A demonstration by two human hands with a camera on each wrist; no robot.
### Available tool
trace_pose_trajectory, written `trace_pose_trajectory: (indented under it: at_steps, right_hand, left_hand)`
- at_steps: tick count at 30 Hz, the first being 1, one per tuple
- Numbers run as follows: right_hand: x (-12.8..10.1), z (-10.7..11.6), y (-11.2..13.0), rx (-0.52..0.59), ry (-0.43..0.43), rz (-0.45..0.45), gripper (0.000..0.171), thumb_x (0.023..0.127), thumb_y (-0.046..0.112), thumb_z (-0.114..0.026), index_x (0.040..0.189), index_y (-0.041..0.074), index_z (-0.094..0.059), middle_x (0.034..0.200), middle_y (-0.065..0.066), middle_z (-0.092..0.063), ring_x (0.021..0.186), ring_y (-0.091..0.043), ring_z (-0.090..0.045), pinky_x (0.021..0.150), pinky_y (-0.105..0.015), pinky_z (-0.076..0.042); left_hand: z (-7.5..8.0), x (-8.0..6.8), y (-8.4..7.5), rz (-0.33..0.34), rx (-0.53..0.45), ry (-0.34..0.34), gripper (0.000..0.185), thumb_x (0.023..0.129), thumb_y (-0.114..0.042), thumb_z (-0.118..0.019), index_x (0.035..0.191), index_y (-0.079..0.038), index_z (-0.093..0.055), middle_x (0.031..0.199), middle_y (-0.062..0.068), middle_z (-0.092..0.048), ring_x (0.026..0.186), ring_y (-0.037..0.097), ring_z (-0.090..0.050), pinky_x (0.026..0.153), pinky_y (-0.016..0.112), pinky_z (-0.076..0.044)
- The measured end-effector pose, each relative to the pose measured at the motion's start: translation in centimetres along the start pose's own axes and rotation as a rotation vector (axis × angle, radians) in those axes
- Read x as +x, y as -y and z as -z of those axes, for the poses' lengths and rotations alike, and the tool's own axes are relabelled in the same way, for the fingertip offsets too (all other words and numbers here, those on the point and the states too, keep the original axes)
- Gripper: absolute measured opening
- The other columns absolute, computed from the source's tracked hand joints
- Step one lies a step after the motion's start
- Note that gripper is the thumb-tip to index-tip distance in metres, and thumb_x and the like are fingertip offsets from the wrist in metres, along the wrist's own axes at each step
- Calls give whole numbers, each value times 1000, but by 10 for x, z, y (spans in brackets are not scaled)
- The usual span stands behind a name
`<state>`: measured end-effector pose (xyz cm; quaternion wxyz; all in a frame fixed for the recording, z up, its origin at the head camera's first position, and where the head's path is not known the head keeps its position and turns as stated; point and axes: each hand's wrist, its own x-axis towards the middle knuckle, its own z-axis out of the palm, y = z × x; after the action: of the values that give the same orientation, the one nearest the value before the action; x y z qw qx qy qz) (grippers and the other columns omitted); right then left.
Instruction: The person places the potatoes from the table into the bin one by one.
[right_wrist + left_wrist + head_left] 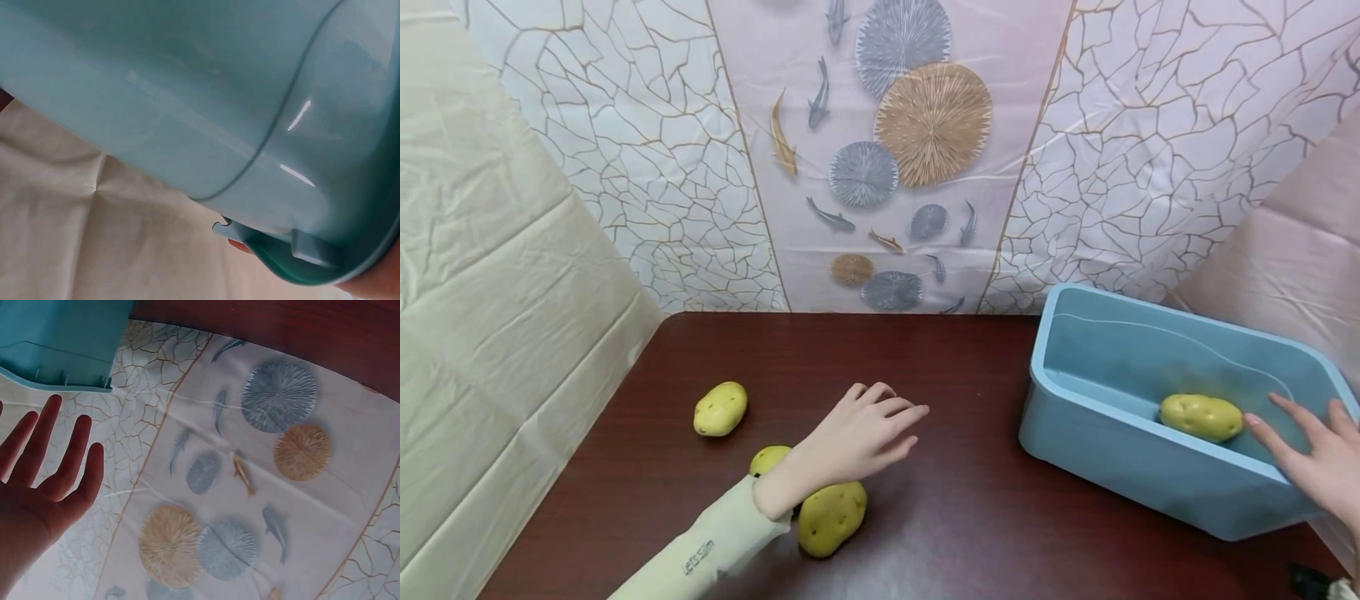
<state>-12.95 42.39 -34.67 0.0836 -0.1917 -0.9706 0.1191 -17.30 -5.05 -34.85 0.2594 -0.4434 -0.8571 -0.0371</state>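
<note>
Nearest, the left hand [865, 437] is hovering spread and empty over two potatoes [831, 517], seemingly choosing one. Farther right, the right hand [1318, 454], fingers open, is touching the potato in the blue tub [1201, 417], holding nothing.

1. This looks like a little work corner set up for recording, not a real kitchen.
2. A dark red-brown wooden table [970, 533] sits in the middle.
3. Thin plastic sheets hang on all sides like walls. The back sheet [895, 158] has fish and round leaves printed on it.
4. The side sheets [490, 275] are plain and wrinkly.
</note>
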Motion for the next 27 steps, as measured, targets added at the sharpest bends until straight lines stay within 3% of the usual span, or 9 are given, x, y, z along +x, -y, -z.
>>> trace_pose_trajectory:
  at_steps: [9, 27]
  right_hand:
    - [0, 0, -1, 1, 5, -10, 87, 86, 64, -18, 138, -5, -9, 135, -41, 13, 127, -55, 8, 98, -67, -8]
    - [0, 1, 1, -5, 9, -1, 87, 86, 64, -17, 137, -7, -11, 135, -42, 12, 127, -54, 9, 100, -65, -5]
  left_hand:
    - [-1, -17, 3, 55, -25, 48, 33, 86, -32, -52, 117, -23, -57, 102, -11, -65, 93, 11, -51, 74, 30, -39]
    - [-1, -49, 9, 92, -38, 69, 33, 84, -31, -55, 115, -21, -59, 101, -9, -65, 92, 13, -52, 72, 31, -40]
